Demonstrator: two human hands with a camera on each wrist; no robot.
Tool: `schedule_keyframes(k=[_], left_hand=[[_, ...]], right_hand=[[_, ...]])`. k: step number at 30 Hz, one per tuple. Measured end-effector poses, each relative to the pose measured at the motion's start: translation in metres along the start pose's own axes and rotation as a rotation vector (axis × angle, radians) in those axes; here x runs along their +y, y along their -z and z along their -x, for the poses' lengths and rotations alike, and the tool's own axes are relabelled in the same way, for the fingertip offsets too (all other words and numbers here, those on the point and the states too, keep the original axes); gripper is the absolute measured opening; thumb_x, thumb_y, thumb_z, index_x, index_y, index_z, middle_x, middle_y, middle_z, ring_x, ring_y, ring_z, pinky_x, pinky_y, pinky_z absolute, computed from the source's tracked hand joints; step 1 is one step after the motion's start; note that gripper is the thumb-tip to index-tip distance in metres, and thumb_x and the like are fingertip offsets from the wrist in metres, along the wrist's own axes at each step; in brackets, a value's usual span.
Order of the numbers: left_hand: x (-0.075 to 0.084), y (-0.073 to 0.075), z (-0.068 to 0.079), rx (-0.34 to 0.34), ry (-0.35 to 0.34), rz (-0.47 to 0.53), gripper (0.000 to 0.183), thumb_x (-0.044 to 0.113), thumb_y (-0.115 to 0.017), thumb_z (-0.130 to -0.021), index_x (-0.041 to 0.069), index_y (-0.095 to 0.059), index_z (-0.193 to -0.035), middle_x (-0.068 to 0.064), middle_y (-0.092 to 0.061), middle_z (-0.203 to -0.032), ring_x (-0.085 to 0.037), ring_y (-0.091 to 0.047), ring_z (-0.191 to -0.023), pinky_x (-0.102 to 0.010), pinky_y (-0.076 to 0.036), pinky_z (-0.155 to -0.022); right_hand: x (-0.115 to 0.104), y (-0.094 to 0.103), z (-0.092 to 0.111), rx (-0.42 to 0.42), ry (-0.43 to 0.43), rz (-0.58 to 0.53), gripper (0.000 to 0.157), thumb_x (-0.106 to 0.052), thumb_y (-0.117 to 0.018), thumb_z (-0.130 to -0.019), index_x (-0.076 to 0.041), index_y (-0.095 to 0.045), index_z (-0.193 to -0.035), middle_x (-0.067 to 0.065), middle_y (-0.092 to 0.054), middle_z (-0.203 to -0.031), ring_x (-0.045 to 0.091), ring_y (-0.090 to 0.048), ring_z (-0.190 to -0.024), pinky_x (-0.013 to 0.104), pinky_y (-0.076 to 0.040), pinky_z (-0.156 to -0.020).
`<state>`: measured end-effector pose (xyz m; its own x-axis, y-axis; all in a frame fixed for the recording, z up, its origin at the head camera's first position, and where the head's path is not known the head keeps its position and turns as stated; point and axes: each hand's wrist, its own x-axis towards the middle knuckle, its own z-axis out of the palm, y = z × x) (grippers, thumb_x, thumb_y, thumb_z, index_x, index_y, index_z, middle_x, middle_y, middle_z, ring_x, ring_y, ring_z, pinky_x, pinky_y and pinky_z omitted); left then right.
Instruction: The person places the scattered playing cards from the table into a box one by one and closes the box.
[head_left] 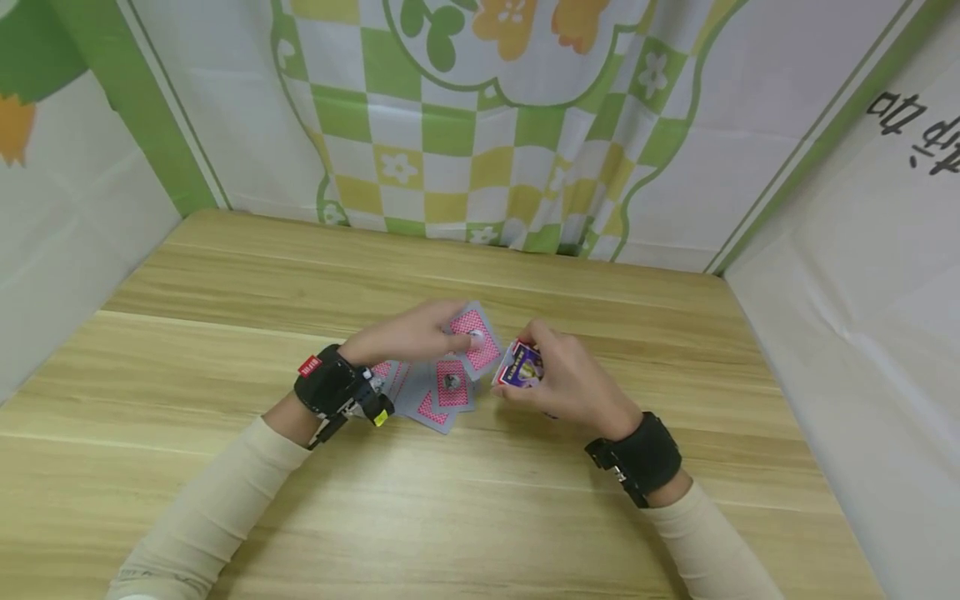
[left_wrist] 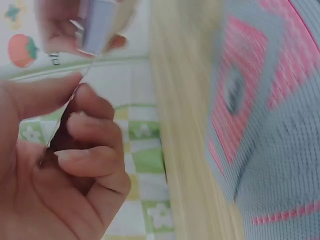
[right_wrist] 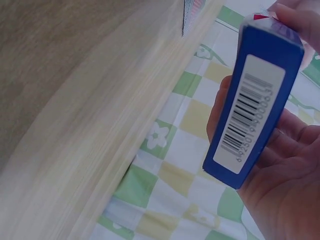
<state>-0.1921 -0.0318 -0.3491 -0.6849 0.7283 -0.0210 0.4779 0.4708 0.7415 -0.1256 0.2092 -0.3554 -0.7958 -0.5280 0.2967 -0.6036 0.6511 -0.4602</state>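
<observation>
One wooden table (head_left: 480, 517) fills the bottom of my head view. From that view's centre, I have the right hand (head_left: 573, 379) at four o'clock and the left hand (head_left: 411, 337) at eight, both grasping. Loose cards (head_left: 447, 387) overlap on the table at seven. The right clasps a card box (head_left: 522, 369) with fingers and thumb; the left pinches a card (head_left: 483, 354), just beside the box at its ten o'clock. I'd worry that meeting the box's end askew could buckle that card, or a low left hand scatter the others.
</observation>
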Motion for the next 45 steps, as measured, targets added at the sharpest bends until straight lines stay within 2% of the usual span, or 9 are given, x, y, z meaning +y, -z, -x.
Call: schedule_keyframes(k=[4,9,16,23,28,34,36,41,45], left_hand=[[0.006,0.004,0.002,0.033,0.036,0.099,0.016,0.028,-0.058,-0.095,0.013,-0.054,-0.101,-0.005,-0.057,-0.086,-0.018,-0.055,-0.079,-0.038,-0.048,-0.072],[0.010,0.005,0.003,0.062,0.068,0.140,0.017,0.031,-0.057,-0.095,0.016,-0.055,-0.101,-0.006,-0.057,-0.090,-0.019,-0.055,-0.085,-0.039,-0.047,-0.076],[0.017,-0.001,0.001,0.074,0.087,0.233,0.015,0.028,-0.058,-0.094,0.014,-0.057,-0.101,-0.006,-0.061,-0.085,-0.025,-0.055,-0.078,-0.038,-0.046,-0.068],[0.022,-0.016,-0.002,0.155,0.103,0.201,0.014,0.028,-0.055,-0.095,0.016,-0.055,-0.102,-0.005,-0.060,-0.088,-0.020,-0.058,-0.081,-0.037,-0.049,-0.068],[0.023,-0.025,-0.004,0.208,0.097,0.202,0.011,0.028,-0.055,-0.096,0.017,-0.054,-0.101,-0.004,-0.052,-0.081,-0.016,-0.049,-0.067,-0.033,-0.043,-0.058],[0.028,-0.039,-0.007,0.088,0.069,0.168,0.015,0.028,-0.045,-0.100,0.015,-0.050,-0.106,-0.001,-0.054,-0.078,-0.010,-0.040,-0.051,-0.027,-0.036,-0.045],[0.029,-0.038,-0.006,0.091,0.075,0.153,0.018,0.029,-0.043,-0.101,0.014,-0.049,-0.108,-0.001,-0.054,-0.081,-0.010,-0.042,-0.052,-0.026,-0.038,-0.045],[0.025,-0.025,-0.003,0.234,0.136,0.209,0.020,0.031,-0.048,-0.099,0.014,-0.057,-0.100,-0.005,-0.058,-0.090,-0.017,-0.050,-0.065,-0.031,-0.042,-0.053],[0.022,-0.019,-0.005,0.236,0.125,0.226,0.017,0.027,-0.054,-0.097,0.012,-0.063,-0.095,-0.006,-0.061,-0.093,-0.019,-0.052,-0.079,-0.035,-0.045,-0.066]], right_hand=[[0.000,0.001,0.000,0.000,-0.011,-0.001,0.054,-0.042,-0.078,-0.071,-0.009,-0.049,-0.103,-0.001,-0.058,-0.079,0.008,-0.054,-0.061,0.023,-0.050,-0.046],[0.000,0.001,-0.001,0.006,-0.027,0.006,0.054,-0.041,-0.078,-0.070,-0.009,-0.049,-0.103,0.000,-0.059,-0.080,0.009,-0.055,-0.061,0.024,-0.050,-0.046],[0.000,0.001,0.000,0.013,-0.020,0.000,0.054,-0.043,-0.077,-0.071,-0.010,-0.049,-0.104,-0.001,-0.059,-0.081,0.008,-0.055,-0.062,0.024,-0.050,-0.046],[0.001,0.000,0.000,0.036,-0.019,-0.003,0.055,-0.036,-0.080,-0.070,-0.007,-0.048,-0.104,0.004,-0.061,-0.081,0.009,-0.056,-0.060,0.024,-0.050,-0.045],[0.003,0.001,-0.001,0.082,-0.021,0.000,0.055,-0.034,-0.081,-0.069,-0.006,-0.049,-0.104,0.003,-0.059,-0.082,0.010,-0.056,-0.062,0.025,-0.051,-0.046],[0.004,0.002,-0.002,0.104,-0.007,0.027,0.053,-0.036,-0.079,-0.070,-0.005,-0.050,-0.102,0.002,-0.058,-0.081,0.008,-0.055,-0.062,0.024,-0.050,-0.046],[0.005,0.003,-0.002,0.099,-0.008,0.020,0.054,-0.036,-0.079,-0.070,-0.005,-0.050,-0.102,0.002,-0.058,-0.080,0.008,-0.055,-0.061,0.024,-0.050,-0.045],[0.006,0.005,-0.002,0.089,-0.025,0.018,0.056,-0.041,-0.079,-0.070,-0.007,-0.048,-0.103,0.001,-0.058,-0.080,0.007,-0.055,-0.060,0.024,-0.050,-0.044],[0.006,0.005,-0.001,0.080,-0.030,0.020,0.056,-0.037,-0.080,-0.070,-0.006,-0.048,-0.104,0.002,-0.058,-0.082,0.008,-0.055,-0.062,0.025,-0.051,-0.046]])
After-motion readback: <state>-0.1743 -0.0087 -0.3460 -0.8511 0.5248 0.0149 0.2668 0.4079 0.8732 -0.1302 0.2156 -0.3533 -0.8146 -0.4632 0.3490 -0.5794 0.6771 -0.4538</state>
